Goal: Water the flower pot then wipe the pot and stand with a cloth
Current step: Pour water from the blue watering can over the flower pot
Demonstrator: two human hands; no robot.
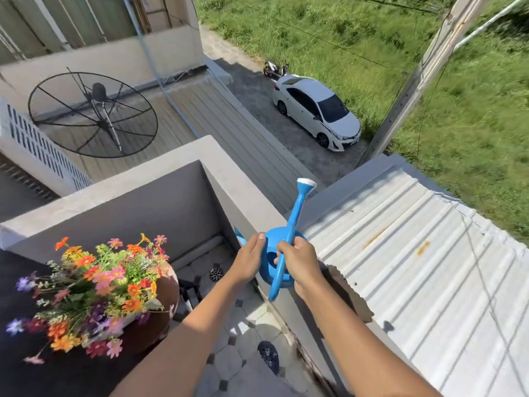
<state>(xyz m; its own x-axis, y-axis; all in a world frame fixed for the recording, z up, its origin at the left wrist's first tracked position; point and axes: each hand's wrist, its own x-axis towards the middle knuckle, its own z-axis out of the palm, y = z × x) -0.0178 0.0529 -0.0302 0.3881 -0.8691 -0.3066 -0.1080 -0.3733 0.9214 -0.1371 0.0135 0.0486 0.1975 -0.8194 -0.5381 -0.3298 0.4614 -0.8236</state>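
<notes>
A blue watering can (279, 253) with a white-tipped spout sits over the top of the grey balcony wall (237, 193), its spout pointing up and away. My left hand (249, 259) grips its left side. My right hand (300, 260) is wrapped around the base of the spout and handle. The brown flower pot (164, 299), full of orange, pink and purple flowers (97, 293), stands lower left on a dark surface (34, 376), well to the left of the can. No cloth is visible.
A corrugated metal roof (415, 253) lies to the right beyond the wall. The tiled balcony floor (229, 353) with a drain (216, 273) lies below. A satellite dish (93, 114) and a white car (317, 110) are farther off.
</notes>
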